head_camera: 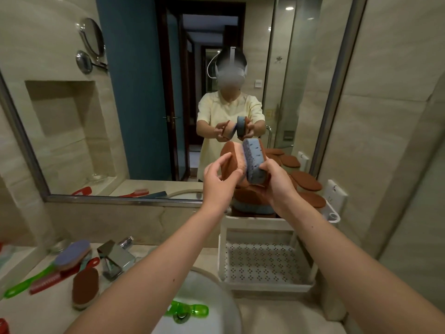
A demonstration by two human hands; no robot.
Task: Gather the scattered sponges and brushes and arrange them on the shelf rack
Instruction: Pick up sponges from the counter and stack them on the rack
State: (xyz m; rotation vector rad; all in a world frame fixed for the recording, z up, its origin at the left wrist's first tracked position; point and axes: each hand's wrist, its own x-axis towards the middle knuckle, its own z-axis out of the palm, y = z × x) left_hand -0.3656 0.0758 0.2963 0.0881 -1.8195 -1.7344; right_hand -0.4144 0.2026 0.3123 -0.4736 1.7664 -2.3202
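Bathroom mirror (144, 92), raised hands (216, 183) around sponges (254, 162).

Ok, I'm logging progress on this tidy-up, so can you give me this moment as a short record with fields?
left hand: holds a brown-and-pink sponge
right hand: grips a blue sponge, beside the first, above the shelf rack
rack top tier: brown sponges
on the counter: blue-topped sponge, brown sponge, green brush, red brush
in the sink: second green brush
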